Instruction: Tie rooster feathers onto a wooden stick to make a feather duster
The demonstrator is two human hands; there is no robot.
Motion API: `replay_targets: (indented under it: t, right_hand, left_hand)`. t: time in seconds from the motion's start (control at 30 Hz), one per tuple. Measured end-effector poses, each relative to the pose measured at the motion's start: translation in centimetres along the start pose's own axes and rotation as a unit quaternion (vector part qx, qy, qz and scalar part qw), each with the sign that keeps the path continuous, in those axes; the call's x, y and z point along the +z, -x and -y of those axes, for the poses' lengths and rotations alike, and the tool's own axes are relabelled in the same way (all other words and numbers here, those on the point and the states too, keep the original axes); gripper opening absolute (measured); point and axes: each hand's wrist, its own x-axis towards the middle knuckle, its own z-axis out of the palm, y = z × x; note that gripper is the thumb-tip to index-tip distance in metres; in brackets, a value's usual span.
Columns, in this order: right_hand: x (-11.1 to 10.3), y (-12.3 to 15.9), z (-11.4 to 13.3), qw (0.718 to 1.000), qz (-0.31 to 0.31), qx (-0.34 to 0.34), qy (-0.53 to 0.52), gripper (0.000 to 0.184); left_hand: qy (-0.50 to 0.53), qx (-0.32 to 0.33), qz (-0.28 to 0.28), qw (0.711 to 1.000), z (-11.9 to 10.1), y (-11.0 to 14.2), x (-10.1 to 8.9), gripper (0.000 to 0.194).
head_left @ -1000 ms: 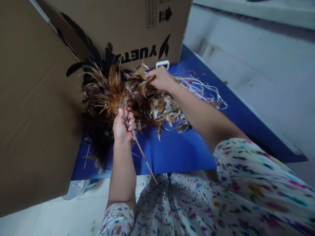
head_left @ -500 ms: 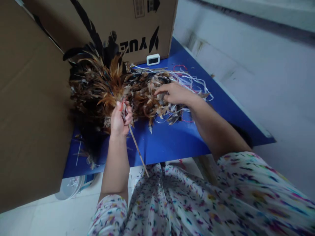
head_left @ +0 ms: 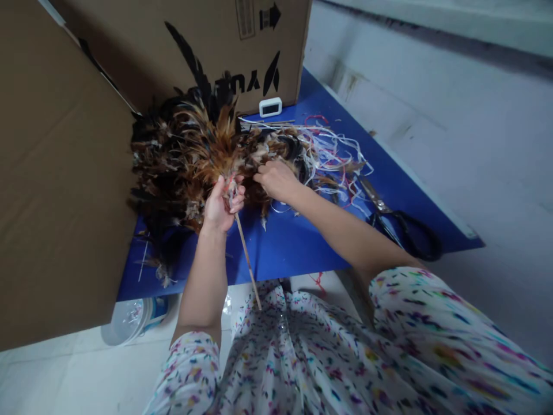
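Observation:
My left hand [head_left: 223, 203] is closed around the upper part of a feather duster's thin wooden stick [head_left: 247, 258], just below brown and black feathers [head_left: 222, 135] fanning upward. Red string shows by my thumb. The stick's lower end slants down past the table edge to my clothes. My right hand [head_left: 276, 180] is at the front of a heap of loose feathers [head_left: 263, 147], palm down with its fingers curled together. What those fingers hold, if anything, is hidden. A large dark feather mass [head_left: 159, 167] lies left of my left hand.
Black-handled scissors [head_left: 406, 227] lie right on the blue table [head_left: 298, 242], by tangled white and red strings [head_left: 334, 150]. A small white digital display [head_left: 271, 107] stands before a cardboard box [head_left: 194, 52]. Another cardboard panel [head_left: 56, 190] blocks the left. Below is a clear bucket [head_left: 125, 323].
My right hand has moved left and nearer me, towards my left hand, and its fingers have curled. The scissors have come into view. My left hand still holds the stick, slightly further right.

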Motion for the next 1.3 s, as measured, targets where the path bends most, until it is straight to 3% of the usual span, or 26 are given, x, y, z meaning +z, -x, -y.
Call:
replay_targets:
  t: [0.23, 0.43, 0.57, 0.77, 0.9, 1.03, 1.2, 1.3]
  right_hand:
    - [0.8, 0.9, 0.0, 0.999, -0.002, 0.045, -0.007, 0.033]
    - [1.8, 1.4, 0.4, 1.000, 0.012, 0.006, 0.006, 0.031]
    - [2.5, 1.4, 0.6, 1.000, 0.015, 0.019, 0.006, 0.029]
    - [2.1, 2.1, -0.4, 0.984, -0.059, 0.070, -0.152, 0.023]
    - [1.6, 2.1, -1.2, 0.952, -0.113, 0.107, -0.264, 0.012]
    - [1.2, 1.8, -1.5, 0.905, -0.157, 0.151, -0.364, 0.010]
    - [1.0, 1.5, -1.8, 0.803, -0.134, 0.205, -0.544, 0.007]
    - [1.0, 1.5, -2.1, 0.767, -0.147, 0.225, -0.582, 0.007]
  left_hand:
    - [0.026, -0.015, -0.003, 1.000, 0.2, 0.0, 0.2, 0.037]
    - [0.033, -0.035, 0.012, 0.999, 0.2, 0.1, 0.5, 0.038]
    - [0.049, -0.040, 0.019, 0.998, 0.3, 0.2, 0.4, 0.038]
    - [0.041, -0.027, 0.013, 0.999, 0.5, 0.1, 0.3, 0.039]
    - [0.028, -0.007, 0.021, 0.999, 0.6, -0.1, 0.0, 0.038]
    - [0.010, 0.003, 0.017, 1.000, 0.7, -0.1, 0.0, 0.018]
    - [-0.008, 0.013, 0.012, 1.000, 0.5, 0.1, 0.1, 0.011]
    - [-0.014, 0.025, 0.006, 1.000, 0.2, 0.2, 0.1, 0.011]
